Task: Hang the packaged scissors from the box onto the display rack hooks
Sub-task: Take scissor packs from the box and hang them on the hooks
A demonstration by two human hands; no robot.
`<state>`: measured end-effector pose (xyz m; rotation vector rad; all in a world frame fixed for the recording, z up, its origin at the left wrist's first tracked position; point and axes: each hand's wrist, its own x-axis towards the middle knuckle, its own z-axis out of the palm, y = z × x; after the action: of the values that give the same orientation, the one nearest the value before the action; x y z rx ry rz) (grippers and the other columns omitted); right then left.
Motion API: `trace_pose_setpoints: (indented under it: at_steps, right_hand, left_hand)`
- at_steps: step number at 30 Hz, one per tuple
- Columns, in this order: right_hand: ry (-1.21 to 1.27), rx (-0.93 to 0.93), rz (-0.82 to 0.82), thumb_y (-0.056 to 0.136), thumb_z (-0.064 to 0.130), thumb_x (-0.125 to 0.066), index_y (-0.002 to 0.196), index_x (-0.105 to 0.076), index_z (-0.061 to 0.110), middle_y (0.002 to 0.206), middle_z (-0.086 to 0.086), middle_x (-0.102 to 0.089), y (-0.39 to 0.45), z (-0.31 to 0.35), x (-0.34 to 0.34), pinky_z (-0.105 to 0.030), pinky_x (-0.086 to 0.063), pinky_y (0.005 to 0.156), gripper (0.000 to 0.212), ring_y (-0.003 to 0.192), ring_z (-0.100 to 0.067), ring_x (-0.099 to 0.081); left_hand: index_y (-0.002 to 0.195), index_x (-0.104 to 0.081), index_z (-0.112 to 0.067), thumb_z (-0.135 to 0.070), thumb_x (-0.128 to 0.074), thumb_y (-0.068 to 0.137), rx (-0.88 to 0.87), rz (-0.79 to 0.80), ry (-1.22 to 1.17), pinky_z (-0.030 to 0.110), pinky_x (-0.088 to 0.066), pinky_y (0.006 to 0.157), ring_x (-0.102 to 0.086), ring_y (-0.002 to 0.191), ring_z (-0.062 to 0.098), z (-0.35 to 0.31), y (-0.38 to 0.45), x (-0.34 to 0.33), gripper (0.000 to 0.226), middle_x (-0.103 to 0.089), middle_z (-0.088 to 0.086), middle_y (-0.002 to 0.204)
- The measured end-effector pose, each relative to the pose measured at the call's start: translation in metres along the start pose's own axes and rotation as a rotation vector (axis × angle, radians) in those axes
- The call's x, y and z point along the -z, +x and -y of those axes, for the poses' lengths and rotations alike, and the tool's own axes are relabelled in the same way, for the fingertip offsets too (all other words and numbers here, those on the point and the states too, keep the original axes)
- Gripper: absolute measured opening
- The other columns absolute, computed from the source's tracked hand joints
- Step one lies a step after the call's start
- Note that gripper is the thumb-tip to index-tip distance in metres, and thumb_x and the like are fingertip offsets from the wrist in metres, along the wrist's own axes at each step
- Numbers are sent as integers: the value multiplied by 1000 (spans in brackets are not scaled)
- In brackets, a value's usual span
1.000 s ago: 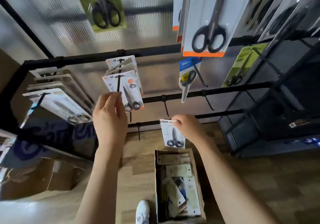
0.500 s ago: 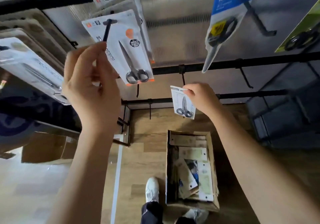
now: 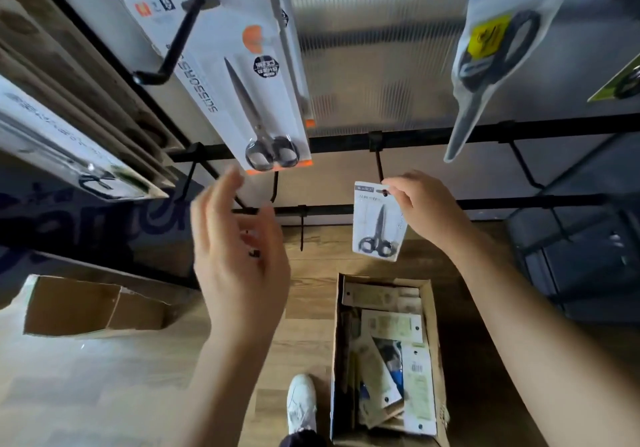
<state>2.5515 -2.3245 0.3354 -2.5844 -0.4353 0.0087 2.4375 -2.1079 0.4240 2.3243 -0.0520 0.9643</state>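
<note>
Wooden floor [image 3: 304, 294] below, black display rack [image 3: 433, 136] ahead. Right hand [image 3: 427, 209] pinching top corner of small packaged scissors [image 3: 377, 226], hang hole at tip of a rack hook [image 3: 379, 169]. Left hand [image 3: 239, 256] raised, fingers loosely spread, holding nothing, just under a larger hung scissors pack [image 3: 235, 76]. Cardboard box [image 3: 433, 311] of more packs on floor, beside a white shoe [image 3: 302, 401].
</note>
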Motion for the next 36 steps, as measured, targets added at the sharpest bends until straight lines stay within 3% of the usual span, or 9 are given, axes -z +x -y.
trace_pose_setpoints:
  at_steps: [4,8,12,15,20,24,28,31,36]
  right_hand:
    - [-76,17,7,99,12,-38,115,-64,7,99,-11,-64,12,-2,3,-31,-46,66,31,83,-24,-59]
    - [-89,-29,-85,98,15,-39,97,-65,5,88,-9,-65,25,-7,4,-37,-48,68,27,77,-23,-57]
    - [-51,-40,-121,97,11,-43,98,-65,7,87,-8,-64,39,-11,0,-38,-49,71,23,80,-26,-58]
    - [-46,-49,-156,97,11,-45,107,-64,8,93,-9,-65,48,-13,-7,-34,-46,67,22,82,-25,-58]
    - [-64,-80,-170,96,10,-45,108,-63,8,95,-11,-65,57,-19,-9,-37,-46,69,22,86,-29,-59]
    - [-74,-154,-191,97,13,-46,123,-55,5,111,-14,-63,53,-17,-9,-37,-47,79,29,99,-29,-59]
    - [-78,-252,-198,96,19,-51,138,-39,2,124,-16,-55,27,-14,-14,-33,-48,87,47,108,-27,-57]
    - [-64,-375,-178,96,24,-52,144,-29,3,129,-16,-51,-5,-16,-23,-31,-50,86,57,110,-25,-56]
    - [-107,-472,-29,97,26,-48,143,-31,8,136,-12,-48,-75,-25,-45,-34,-44,97,52,123,-25,-48]
  left_hand:
    - [122,-52,-1,-10,-52,92,54,220,38,10,-44,55,-51,67,1,11,-24,-20,31,-51,10,120]
    - [117,-55,-10,-18,-49,91,47,349,77,21,-48,50,-52,65,2,21,-37,-35,28,-52,3,119]
    - [116,-48,-19,-27,-43,91,63,459,105,34,-52,48,-65,75,20,36,-39,-49,27,-56,3,115]
    - [116,-49,-17,-25,-43,91,50,519,117,33,-51,49,-66,78,22,45,-41,-54,27,-57,4,114]
    - [112,-58,-9,-13,-55,89,36,575,157,23,-40,47,-63,65,21,51,-39,-58,23,-60,6,109]
    - [108,-61,-6,-7,-63,85,0,593,169,22,-41,51,-63,69,22,52,-40,-66,24,-62,7,103]
    - [106,-62,-8,-6,-67,80,-60,623,176,35,-51,67,-64,84,27,47,-46,-79,26,-64,7,99]
    - [104,-63,-9,-6,-70,77,-93,702,168,37,-51,74,-63,89,29,47,-56,-91,29,-66,7,99]
    - [115,-61,-13,-15,-61,86,-159,895,193,39,-43,93,-55,111,25,50,-86,-104,29,-61,3,115]
